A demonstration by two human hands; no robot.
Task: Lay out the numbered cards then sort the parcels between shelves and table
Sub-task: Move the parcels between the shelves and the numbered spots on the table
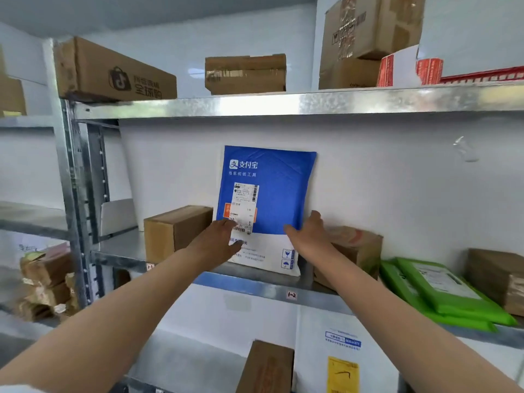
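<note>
Blue-and-white padded plastic, lightly creased: one flat envelope (280,188) stands upright against the white back wall on the steel middle shelf (255,285), with a paper label (243,205) on its front. The left hand (218,241) lays straight fingers on the label's lower corner. The right hand (310,234) rests at the envelope's right edge; whether it pinches, I cannot tell. Two brown cardboard boxes flank the envelope: the left box (173,231) just beside it, the right box (354,245) partly hidden by the right hand. Two glossy green bags (442,293) lie stacked further right.
</note>
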